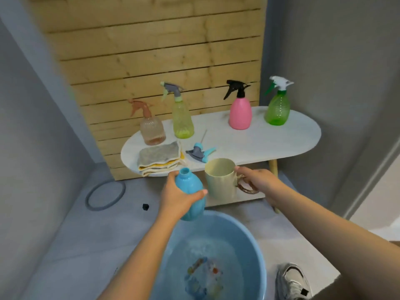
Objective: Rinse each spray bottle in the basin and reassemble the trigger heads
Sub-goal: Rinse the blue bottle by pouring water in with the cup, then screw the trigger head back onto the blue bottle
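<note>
Water-filled basin (257, 252), left grip (177, 195) around headless blue bottle (191, 198), right grip (257, 180) holding mug (220, 178)

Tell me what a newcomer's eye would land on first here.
First, the two hands at centre: the left hand grips an uncapped blue bottle above the blue basin, and the right hand holds a cream mug by its handle. Behind, four bright spray bottles stand on the white table, the pink bottle boldest.
</note>
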`<state>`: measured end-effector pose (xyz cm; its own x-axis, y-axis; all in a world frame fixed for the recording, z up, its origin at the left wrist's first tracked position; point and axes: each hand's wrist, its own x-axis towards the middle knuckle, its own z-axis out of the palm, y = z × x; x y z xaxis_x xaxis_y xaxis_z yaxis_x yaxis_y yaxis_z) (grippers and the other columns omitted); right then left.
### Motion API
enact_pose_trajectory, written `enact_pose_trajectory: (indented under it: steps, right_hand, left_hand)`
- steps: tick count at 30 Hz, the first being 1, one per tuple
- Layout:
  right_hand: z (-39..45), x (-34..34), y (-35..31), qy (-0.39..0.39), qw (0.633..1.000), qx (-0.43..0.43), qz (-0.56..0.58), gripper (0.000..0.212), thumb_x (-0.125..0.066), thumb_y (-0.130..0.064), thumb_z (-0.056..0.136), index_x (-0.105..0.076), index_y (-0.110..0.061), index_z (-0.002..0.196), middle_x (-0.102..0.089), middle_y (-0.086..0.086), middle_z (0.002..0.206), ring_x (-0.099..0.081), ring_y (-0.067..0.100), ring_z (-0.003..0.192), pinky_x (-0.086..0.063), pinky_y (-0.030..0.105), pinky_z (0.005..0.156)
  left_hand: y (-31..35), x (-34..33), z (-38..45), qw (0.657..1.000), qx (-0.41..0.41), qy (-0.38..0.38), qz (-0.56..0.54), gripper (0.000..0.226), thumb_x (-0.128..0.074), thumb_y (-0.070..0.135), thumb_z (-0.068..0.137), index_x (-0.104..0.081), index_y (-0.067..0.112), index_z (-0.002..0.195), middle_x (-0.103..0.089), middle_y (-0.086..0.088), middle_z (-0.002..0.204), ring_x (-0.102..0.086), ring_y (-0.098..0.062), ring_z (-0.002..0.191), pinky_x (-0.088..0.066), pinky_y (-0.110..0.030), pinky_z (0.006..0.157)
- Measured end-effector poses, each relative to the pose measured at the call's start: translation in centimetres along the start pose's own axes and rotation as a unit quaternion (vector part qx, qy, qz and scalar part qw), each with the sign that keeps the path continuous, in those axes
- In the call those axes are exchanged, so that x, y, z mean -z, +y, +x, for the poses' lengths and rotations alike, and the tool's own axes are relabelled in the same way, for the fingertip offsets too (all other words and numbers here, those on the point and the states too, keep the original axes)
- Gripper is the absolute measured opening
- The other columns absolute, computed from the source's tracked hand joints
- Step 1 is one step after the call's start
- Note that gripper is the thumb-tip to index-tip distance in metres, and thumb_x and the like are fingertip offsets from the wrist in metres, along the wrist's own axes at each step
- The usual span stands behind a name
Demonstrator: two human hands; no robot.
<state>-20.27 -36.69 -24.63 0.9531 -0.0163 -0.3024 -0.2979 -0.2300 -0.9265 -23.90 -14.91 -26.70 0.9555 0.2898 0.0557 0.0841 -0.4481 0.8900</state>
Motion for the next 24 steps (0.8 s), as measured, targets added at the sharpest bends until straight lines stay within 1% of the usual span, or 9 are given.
enact_pose_trajectory:
  steps: [2,5,7,10,13,16,19,21,24]
  right_hand:
    - [0.0,1.0,-1.7,0.019,0.999,0.020,0.019,0.027,-0.062,-0.037,0.087,-0.055,-0.012,0.077,-0.049,0.005,0.068,-0.041,0.014,0.060,-0.031,0.025,0.058]
    - [0.9,2.6,-3.6,0.065,0.997,0.029,0.032,0.036,-0.055,-0.025,0.090,-0.046,-0.013,0.058,-0.046,0.004,0.057,-0.040,0.015,0.053,-0.029,0.025,0.054]
    - [1.5,3.3,-4.2,0.083,0.996,0.027,0.024,0.038,-0.051,-0.024,0.092,-0.045,-0.015,0.056,-0.045,0.002,0.055,-0.039,0.014,0.051,-0.028,0.025,0.053]
    - [3.3,4.2,-4.2,0.089,0.995,0.016,0.032,0.039,-0.044,-0.027,0.096,-0.048,-0.014,0.060,-0.046,0.003,0.060,-0.039,0.015,0.054,-0.029,0.026,0.056]
    - [5.5,4.8,-4.1,0.109,0.994,-0.001,-0.016,0.041,-0.037,-0.032,0.099,-0.052,-0.012,0.066,-0.047,0.006,0.066,-0.039,0.018,0.059,-0.030,0.031,0.059]
    - [7.4,5.7,-4.4,0.122,0.991,-0.034,-0.049,0.038,-0.033,-0.031,0.101,-0.052,-0.007,0.078,-0.049,0.015,0.084,-0.044,0.025,0.074,-0.033,0.032,0.071]
    - [8.9,6.6,-4.3,0.124,0.991,-0.032,-0.037,0.039,-0.033,-0.027,0.101,-0.050,-0.011,0.070,-0.050,0.012,0.084,-0.046,0.024,0.077,-0.036,0.031,0.070]
    - [9.5,7.0,-4.3,0.113,0.991,-0.035,-0.067,0.040,-0.032,-0.024,0.101,-0.048,-0.014,0.065,-0.050,0.014,0.089,-0.046,0.024,0.083,-0.036,0.031,0.076]
    - [10.8,7.5,-4.0,0.114,0.987,-0.040,-0.106,0.033,-0.034,-0.027,0.100,-0.053,-0.009,0.080,-0.051,0.013,0.093,-0.046,0.024,0.086,-0.035,0.030,0.078]
  left_hand:
    - [1.9,-0.1,1.1,1.000,-0.013,-0.004,-0.006,0.075,-0.090,0.027,0.055,-0.046,0.021,0.115,-0.060,0.001,0.108,-0.058,-0.019,0.096,-0.046,-0.031,0.082]
    - [4.9,-0.6,2.9,0.999,-0.031,-0.011,-0.011,0.071,-0.090,0.027,0.056,-0.045,0.023,0.111,-0.059,0.003,0.106,-0.057,-0.018,0.094,-0.046,-0.031,0.079]
    - [6.2,-1.1,4.0,0.999,-0.036,-0.011,-0.012,0.071,-0.089,0.028,0.057,-0.046,0.022,0.113,-0.059,0.003,0.106,-0.058,-0.019,0.094,-0.046,-0.031,0.080]
    - [8.1,-2.5,6.0,0.999,-0.041,-0.011,-0.019,0.070,-0.089,0.029,0.057,-0.045,0.024,0.111,-0.059,0.001,0.107,-0.059,-0.020,0.094,-0.048,-0.033,0.083]
    - [9.7,-4.5,8.1,0.999,-0.040,-0.012,-0.033,0.070,-0.089,0.029,0.058,-0.041,0.027,0.108,-0.057,0.001,0.107,-0.058,-0.021,0.095,-0.050,-0.036,0.086]
    - [10.9,-6.7,9.8,0.999,-0.040,-0.016,-0.033,0.068,-0.087,0.028,0.062,-0.041,0.025,0.113,-0.054,0.004,0.107,-0.054,-0.018,0.095,-0.046,-0.032,0.082]
    - [11.3,-8.9,11.3,0.999,-0.042,-0.019,-0.029,0.072,-0.087,0.029,0.062,-0.042,0.023,0.118,-0.055,0.002,0.110,-0.056,-0.020,0.097,-0.049,-0.036,0.086]
    - [11.4,-10.0,11.9,0.999,-0.039,-0.020,-0.029,0.074,-0.087,0.029,0.062,-0.042,0.020,0.121,-0.054,0.002,0.110,-0.056,-0.021,0.098,-0.049,-0.036,0.087]
    - [11.5,-11.8,12.9,0.999,-0.038,-0.023,-0.027,0.073,-0.086,0.028,0.063,-0.043,0.020,0.121,-0.053,0.003,0.108,-0.052,-0.018,0.093,-0.044,-0.030,0.080]
